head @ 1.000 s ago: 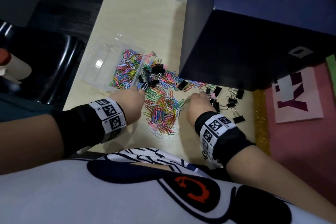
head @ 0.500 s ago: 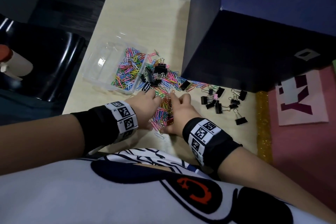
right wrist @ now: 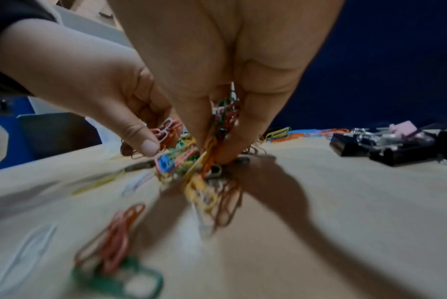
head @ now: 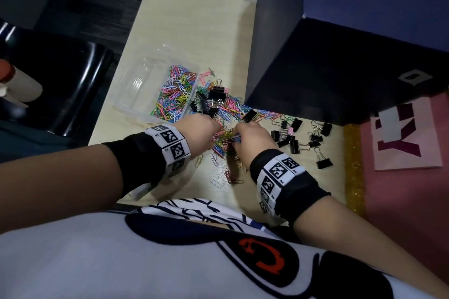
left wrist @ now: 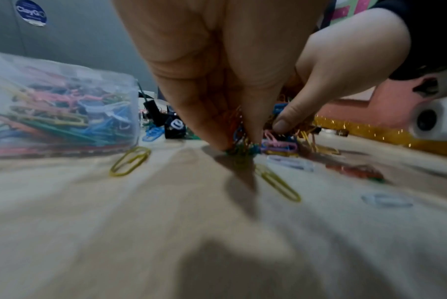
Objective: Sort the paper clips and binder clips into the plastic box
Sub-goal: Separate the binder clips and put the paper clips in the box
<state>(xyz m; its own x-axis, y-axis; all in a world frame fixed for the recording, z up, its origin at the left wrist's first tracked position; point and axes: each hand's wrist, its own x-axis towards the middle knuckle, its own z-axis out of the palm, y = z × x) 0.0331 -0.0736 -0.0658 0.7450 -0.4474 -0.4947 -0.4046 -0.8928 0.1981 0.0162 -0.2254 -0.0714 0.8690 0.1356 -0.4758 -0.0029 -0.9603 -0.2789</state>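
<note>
- head view: your left hand [head: 199, 132] and right hand [head: 252, 139] meet over the loose paper clips [head: 224, 138] on the bench [head: 184, 31], each grip curled shut on part of one bunch. the plastic box [head: 155, 90] lies just up and left of your left hand — the nearer hand for the drop — with its long axis running left to right; its right compartment holds paper clips, its left looks bare. the binder clips [head: 298, 137] lie scattered to the right of your right hand, with a clump [head: 209, 102] beside the box.
- left wrist view: your left fingertips [left wrist: 217, 139] pinch a tangle of paper clips against the bench, with the right thumb [left wrist: 283, 123] close by. the box wall stands to the left, near; a yellow clip [left wrist: 130, 160] lies between, its long axis pointing toward it.
- right wrist view: your right fingers [right wrist: 232, 145] are clamped on a mixed bunch — clips hang every way, so the bunch has no single axis. black binder clips [right wrist: 386, 145] sit well off to the right.
</note>
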